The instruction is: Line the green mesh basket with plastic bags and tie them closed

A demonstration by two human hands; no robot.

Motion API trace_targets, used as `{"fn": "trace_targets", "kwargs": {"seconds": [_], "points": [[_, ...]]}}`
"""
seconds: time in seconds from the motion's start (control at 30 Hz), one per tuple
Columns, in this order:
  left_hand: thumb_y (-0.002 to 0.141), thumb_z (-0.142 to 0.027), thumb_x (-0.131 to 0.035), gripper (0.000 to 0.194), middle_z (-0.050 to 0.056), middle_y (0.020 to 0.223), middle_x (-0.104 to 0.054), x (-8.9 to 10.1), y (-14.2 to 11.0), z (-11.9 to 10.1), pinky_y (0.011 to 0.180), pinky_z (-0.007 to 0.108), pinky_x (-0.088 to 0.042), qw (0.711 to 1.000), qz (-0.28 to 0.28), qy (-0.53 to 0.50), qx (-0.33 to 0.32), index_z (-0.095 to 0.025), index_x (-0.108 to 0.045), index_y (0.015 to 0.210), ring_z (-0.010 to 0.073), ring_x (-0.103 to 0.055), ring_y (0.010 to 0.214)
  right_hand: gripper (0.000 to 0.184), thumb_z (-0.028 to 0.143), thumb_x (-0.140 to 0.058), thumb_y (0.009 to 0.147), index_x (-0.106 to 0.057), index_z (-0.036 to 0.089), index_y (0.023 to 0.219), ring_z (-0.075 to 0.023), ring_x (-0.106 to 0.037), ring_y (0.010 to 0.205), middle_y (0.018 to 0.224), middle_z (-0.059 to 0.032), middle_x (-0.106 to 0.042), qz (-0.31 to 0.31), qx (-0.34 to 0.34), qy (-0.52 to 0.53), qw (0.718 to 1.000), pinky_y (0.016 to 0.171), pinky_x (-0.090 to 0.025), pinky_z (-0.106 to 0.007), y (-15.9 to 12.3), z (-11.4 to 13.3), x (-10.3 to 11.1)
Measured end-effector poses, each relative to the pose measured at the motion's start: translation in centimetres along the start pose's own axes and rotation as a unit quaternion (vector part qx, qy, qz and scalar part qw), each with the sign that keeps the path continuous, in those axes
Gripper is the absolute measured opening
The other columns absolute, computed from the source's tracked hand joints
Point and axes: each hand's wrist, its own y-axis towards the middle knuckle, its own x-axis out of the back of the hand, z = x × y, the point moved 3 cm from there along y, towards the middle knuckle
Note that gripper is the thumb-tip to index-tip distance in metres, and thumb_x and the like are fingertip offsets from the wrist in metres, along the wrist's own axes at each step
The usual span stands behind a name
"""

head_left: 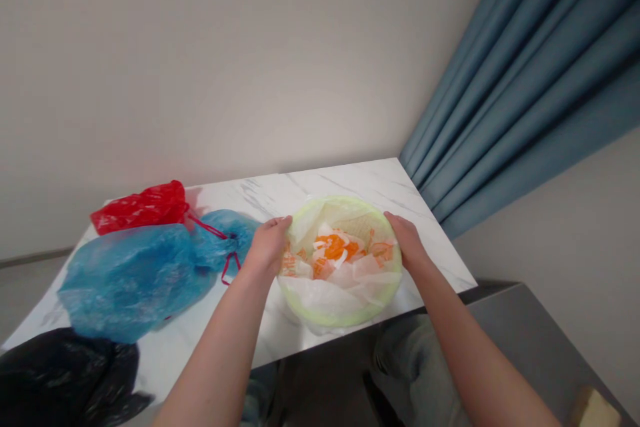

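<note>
A round trash bin [305,310] with a pale green rim stands on the table near its front edge. A thin, whitish plastic bag [325,290] lines it and folds over the rim. Inside lies crumpled white and orange material [337,248], which looks like printed plastic or paper. My left hand [273,240] grips the rim on the left side, its thumb on top. On the opposite side my right hand [404,237] holds the rim, fingers mostly hidden outside the bin.
A blue plastic bag [135,273] with red drawstrings lies left of the bin. Behind it is a red bag [145,208], and a black bag [60,380] sits at the front left. The white marble-patterned table [350,177] meets the wall; blue curtains [525,67] hang at right.
</note>
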Motion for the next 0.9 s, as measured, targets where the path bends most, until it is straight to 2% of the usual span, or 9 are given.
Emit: {"fn": "trace_targets", "kwargs": {"seconds": [0.1,0.27,0.4,0.5,0.6,0.67,0.77,0.83,0.9], "points": [[0.067,-0.018,-0.07,0.013,0.001,0.059,-0.063,0.0,0.1,-0.3,0.049,0.027,-0.051,0.999,0.03,-0.001,0.017,-0.017,-0.059,0.074,0.0162,-0.06,0.048,0.034,0.052,-0.067,0.071,-0.06,0.019,0.072,-0.0146,-0.052,0.056,0.061,0.0013,-0.061,-0.016,-0.007,0.023,1.0,0.054,-0.041,-0.026,0.5,0.0,0.0],[0.062,-0.016,-0.073,0.02,-0.001,0.057,-0.062,0.0,0.0,-0.7,0.046,0.025,-0.049,1.0,0.01,0.008,-0.005,-0.019,-0.056,0.073,0.0149,-0.058,0.045,0.037,0.041,-0.071,0.067,-0.056,0.02,0.093,-0.0142,-0.048,0.047,0.051,0.0062,-0.053,-0.077,0.003,-0.01,0.997,0.046,-0.036,-0.025,0.4,0.8,0.3],[0.061,-0.017,-0.074,0.024,-0.001,0.06,-0.063,-0.1,-0.1,-0.7,0.047,0.027,-0.049,0.999,0.008,0.04,-0.013,-0.019,-0.058,0.078,0.0153,-0.058,0.046,0.033,0.035,-0.064,0.073,-0.051,0.022,0.101,-0.0115,-0.04,0.043,0.049,0.0106,-0.047,-0.101,0.091,-0.081,0.987,0.046,-0.031,-0.022,-0.1,1.8,0.6],[0.06,-0.02,-0.075,0.024,-0.002,0.059,-0.062,0.0,-0.1,-0.9,0.049,0.025,-0.048,0.997,0.001,0.063,-0.045,-0.018,-0.059,0.079,0.0134,-0.057,0.046,0.021,0.031,-0.057,0.08,-0.052,0.022,0.098,-0.0104,-0.034,0.042,0.046,0.0121,-0.039,-0.107,0.168,-0.185,0.962,0.048,-0.027,-0.023,-0.9,2.8,0.6],[0.058,-0.021,-0.074,0.023,0.0,0.062,-0.063,0.2,-0.1,-1.1,0.051,0.024,-0.047,0.992,-0.007,0.092,-0.091,-0.016,-0.063,0.078,0.0124,-0.057,0.049,0.015,0.029,-0.051,0.083,-0.055,0.022,0.095,-0.0118,-0.038,0.046,0.048,0.0101,-0.04,-0.1,0.199,-0.286,0.932,0.053,-0.027,-0.024,-1.7,3.7,0.3],[0.057,-0.021,-0.072,0.024,0.001,0.064,-0.065,0.3,-0.2,-1.1,0.053,0.024,-0.047,0.99,-0.003,0.098,-0.1,-0.016,-0.065,0.079,0.0134,-0.058,0.052,0.018,0.031,-0.051,0.084,-0.056,0.021,0.098,-0.0142,-0.046,0.053,0.053,0.007,-0.047,-0.087,0.182,-0.345,0.916,0.056,-0.029,-0.025,-1.9,4.2,0.3],[0.056,-0.021,-0.069,0.029,0.001,0.066,-0.065,0.5,-0.2,-1.1,0.056,0.026,-0.047,0.99,0.005,0.099,-0.095,-0.015,-0.065,0.084,0.0153,-0.059,0.055,0.028,0.036,-0.052,0.085,-0.058,0.019,0.106,-0.0192,-0.057,0.069,0.068,-0.0015,-0.061,-0.063,0.118,-0.42,0.897,0.061,-0.034,-0.026,-1.4,4.8,0.4],[0.057,-0.023,-0.067,0.029,0.002,0.066,-0.065,0.9,-0.4,-1.3,0.059,0.027,-0.047,0.989,0.001,0.119,-0.092,-0.015,-0.066,0.085,0.0167,-0.06,0.059,0.028,0.037,-0.051,0.085,-0.061,0.016,0.1,-0.0224,-0.061,0.08,0.08,-0.009,-0.066,-0.034,0.066,-0.452,0.889,0.065,-0.038,-0.028,-0.9,5.3,0.5],[0.059,-0.027,-0.065,0.025,0.004,0.068,-0.066,1.5,-0.8,-1.5,0.061,0.029,-0.048,0.986,0.005,0.143,-0.084,-0.014,-0.066,0.081,0.019,-0.062,0.064,0.028,0.038,-0.051,0.086,-0.064,0.013,0.086,-0.0248,-0.063,0.08,0.083,-0.0147,-0.067,0.022,0.007,-0.46,0.888,0.064,-0.041,-0.029,-0.5,5.6,0.4]]}}
